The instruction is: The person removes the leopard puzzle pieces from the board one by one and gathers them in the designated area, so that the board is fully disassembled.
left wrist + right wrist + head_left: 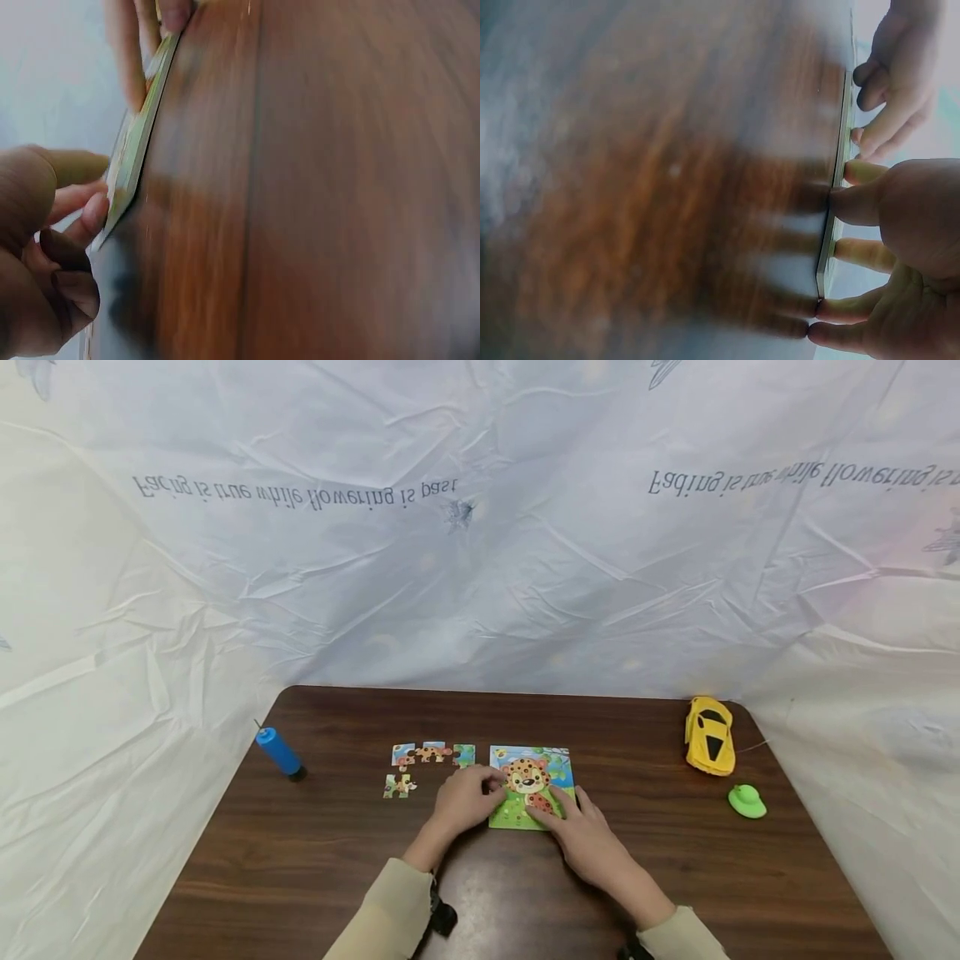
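Just below the middle of the head view we see the puzzle board [531, 785], a square tray with a leopard picture, lying flat on the dark wooden table [337, 860]. The left hand [467, 800] sits at the board's left edge with its fingers curled; in the left wrist view the fingertips [94, 214] touch that edge, but we cannot tell whether they pinch a piece there. The right hand [585, 835] lies on the board's lower right part, its fingers [859, 204] straight and slightly spread, pressing down on the board near its lower edge. To the left of the board, loose puzzle pieces [431, 753] lie in a short row, with one more piece [398, 786] just below them. Farther left lies a blue cylinder [278, 752]. Toward the right edge of the table stand a yellow toy car [709, 735] and, just below it, a small green object [747, 801].
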Demonstrator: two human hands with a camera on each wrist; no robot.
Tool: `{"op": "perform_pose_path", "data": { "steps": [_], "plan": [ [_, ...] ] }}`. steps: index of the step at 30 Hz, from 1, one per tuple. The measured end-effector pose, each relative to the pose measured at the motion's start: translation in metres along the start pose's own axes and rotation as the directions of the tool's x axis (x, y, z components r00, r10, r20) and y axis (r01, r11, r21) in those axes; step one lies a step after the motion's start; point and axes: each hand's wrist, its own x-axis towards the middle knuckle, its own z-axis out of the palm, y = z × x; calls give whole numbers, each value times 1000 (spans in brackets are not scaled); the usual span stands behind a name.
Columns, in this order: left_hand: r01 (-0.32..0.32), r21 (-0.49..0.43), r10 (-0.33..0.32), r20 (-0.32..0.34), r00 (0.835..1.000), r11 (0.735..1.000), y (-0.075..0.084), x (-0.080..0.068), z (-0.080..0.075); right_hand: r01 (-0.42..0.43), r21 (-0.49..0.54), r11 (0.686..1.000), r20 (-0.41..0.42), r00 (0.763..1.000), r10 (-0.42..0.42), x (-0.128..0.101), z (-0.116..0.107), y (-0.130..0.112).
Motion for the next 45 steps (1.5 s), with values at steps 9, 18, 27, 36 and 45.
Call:
{"op": "perform_pose_path", "data": {
  "steps": [9,18,27,36,45],
  "plan": [
    [82,71,-82,-5,997,994,20,11,21,17,-16,1000,-19,1000,-17,0,0,0],
    [125,70,-124,-18,992,990,27,11,24,21,-28,999,-23,999,-22,1,-1,-1],
    [124,60,-124,-15,992,990,27,13,26,22,-35,999,-25,999,-23,1,-1,-1],
    [150,54,-148,-46,988,987,28,12,28,26,-41,999,-27,999,-27,1,-2,-1],
    [141,64,-139,-37,990,988,30,8,30,16,-44,999,-16,1000,-17,1,-1,-1]
  ]
}}
